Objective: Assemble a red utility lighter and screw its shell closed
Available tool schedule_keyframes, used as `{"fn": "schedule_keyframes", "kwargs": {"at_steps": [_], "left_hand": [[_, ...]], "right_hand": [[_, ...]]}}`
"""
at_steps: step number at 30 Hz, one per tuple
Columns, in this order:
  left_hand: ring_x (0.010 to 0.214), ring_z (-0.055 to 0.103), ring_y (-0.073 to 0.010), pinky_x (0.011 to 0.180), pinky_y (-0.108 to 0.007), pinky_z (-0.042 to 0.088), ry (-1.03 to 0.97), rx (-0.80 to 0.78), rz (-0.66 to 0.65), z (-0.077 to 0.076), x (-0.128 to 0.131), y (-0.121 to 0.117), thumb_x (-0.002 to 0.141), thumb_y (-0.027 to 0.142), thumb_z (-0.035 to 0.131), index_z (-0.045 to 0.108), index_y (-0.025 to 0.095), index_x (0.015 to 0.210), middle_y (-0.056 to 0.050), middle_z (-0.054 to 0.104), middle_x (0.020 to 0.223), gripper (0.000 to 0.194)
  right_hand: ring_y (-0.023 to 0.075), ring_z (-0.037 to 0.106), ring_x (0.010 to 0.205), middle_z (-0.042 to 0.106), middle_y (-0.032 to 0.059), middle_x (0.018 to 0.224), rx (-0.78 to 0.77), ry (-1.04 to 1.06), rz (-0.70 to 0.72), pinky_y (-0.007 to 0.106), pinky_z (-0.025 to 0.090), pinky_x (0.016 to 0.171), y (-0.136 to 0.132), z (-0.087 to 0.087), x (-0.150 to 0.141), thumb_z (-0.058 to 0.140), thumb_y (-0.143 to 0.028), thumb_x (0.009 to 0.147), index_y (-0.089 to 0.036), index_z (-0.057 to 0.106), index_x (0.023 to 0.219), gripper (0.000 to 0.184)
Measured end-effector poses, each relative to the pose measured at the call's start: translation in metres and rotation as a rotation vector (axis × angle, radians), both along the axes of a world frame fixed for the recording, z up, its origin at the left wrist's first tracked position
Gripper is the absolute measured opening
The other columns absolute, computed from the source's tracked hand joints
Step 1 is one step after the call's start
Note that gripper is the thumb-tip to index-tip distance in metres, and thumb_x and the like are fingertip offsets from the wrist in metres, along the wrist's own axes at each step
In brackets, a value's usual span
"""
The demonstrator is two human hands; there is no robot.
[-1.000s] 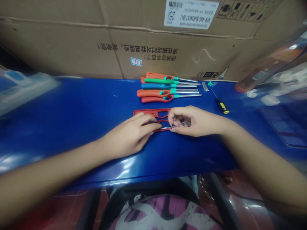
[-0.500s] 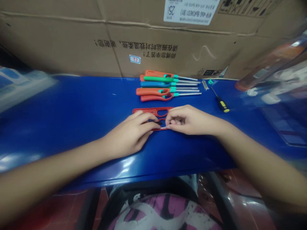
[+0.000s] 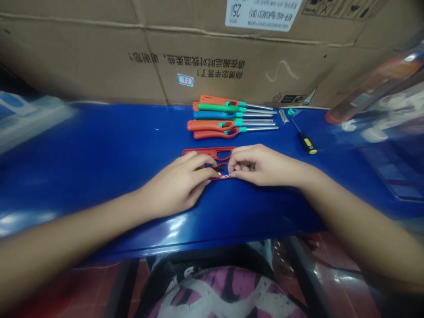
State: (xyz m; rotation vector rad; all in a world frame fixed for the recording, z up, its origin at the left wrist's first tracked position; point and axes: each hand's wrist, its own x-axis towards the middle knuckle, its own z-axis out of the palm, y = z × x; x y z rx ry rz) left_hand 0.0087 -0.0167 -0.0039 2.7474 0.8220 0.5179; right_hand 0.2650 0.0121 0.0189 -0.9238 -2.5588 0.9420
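Note:
On the blue table before me lie two red lighter casing halves. The upper casing half (image 3: 207, 151) lies flat with its inner side up. The lower casing half (image 3: 223, 164) is mostly hidden under my fingers, with a small dark part inside it. My left hand (image 3: 180, 183) is closed on the left part of this lower half, fingertips bent into it. My right hand (image 3: 250, 165) pinches a thin pale wire-like piece (image 3: 225, 176) at the right part of the lower half. Its far end reaches toward my left fingertips.
Several finished-looking long-nosed lighters (image 3: 212, 126) lie stacked behind the casing. A yellow-black screwdriver (image 3: 308, 145) and small turquoise bits (image 3: 290, 111) lie to their right. A large cardboard box (image 3: 106, 39) walls the back. A blurred bottle (image 3: 361, 95) stands at the right, plastic packaging (image 3: 33, 117) at the left.
Both hands hold nearly the same pose; the fingertips at the lower casing half have shifted only slightly. The whole view has moved a little.

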Motion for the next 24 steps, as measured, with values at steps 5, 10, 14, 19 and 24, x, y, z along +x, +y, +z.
{"fn": "schedule_keyframes", "kwargs": {"at_steps": [5,10,14,19,24], "left_hand": [[0.112,0.059,-0.0271,0.095,-0.044,0.052,0.068,0.065,-0.003,0.002,-0.0003,-0.0006,0.102,0.019,0.045,0.071,0.02,0.119,-0.01,0.066,0.123,0.031],[0.112,0.059,-0.0271,0.094,-0.044,0.053,0.064,0.076,-0.008,0.0015,-0.0005,-0.0003,0.102,0.019,0.045,0.072,0.021,0.118,-0.01,0.067,0.123,0.032],[0.111,0.06,-0.0261,0.096,-0.043,0.053,0.016,0.066,-0.007,0.0002,-0.0013,-0.0006,0.101,0.019,0.046,0.071,0.021,0.119,-0.009,0.068,0.122,0.031],[0.111,0.061,-0.0245,0.097,-0.042,0.052,-0.025,0.049,-0.009,-0.0009,-0.0013,-0.0007,0.101,0.017,0.048,0.071,0.023,0.122,-0.007,0.069,0.123,0.031],[0.114,0.06,-0.0248,0.099,-0.043,0.051,-0.037,0.027,-0.004,-0.0016,-0.001,0.0,0.101,0.017,0.049,0.071,0.023,0.122,-0.007,0.068,0.123,0.031]], "right_hand": [[0.0078,0.051,0.065,0.059,-0.0001,0.081,0.013,-0.005,0.006,0.021,0.041,0.059,-0.0011,0.0018,-0.0006,0.06,-0.012,0.087,-0.014,0.07,0.091,0.011],[0.0073,0.05,0.064,0.06,-0.0002,0.081,0.04,-0.022,0.011,0.02,0.04,0.059,-0.001,0.0028,-0.0015,0.059,-0.008,0.086,-0.015,0.071,0.09,0.015],[0.0079,0.053,0.067,0.061,0.0007,0.084,0.058,-0.012,0.022,0.021,0.042,0.062,-0.0004,0.0021,-0.0009,0.06,-0.007,0.086,-0.015,0.072,0.092,0.016],[0.0084,0.055,0.068,0.062,0.0013,0.086,0.04,0.0,0.037,0.021,0.043,0.063,0.0003,0.0016,0.0006,0.059,-0.006,0.085,-0.016,0.072,0.092,0.017],[0.0086,0.054,0.067,0.061,0.0008,0.084,0.023,0.008,0.025,0.022,0.043,0.062,-0.0003,0.0028,0.0001,0.059,-0.009,0.086,-0.016,0.072,0.098,0.02]]}}
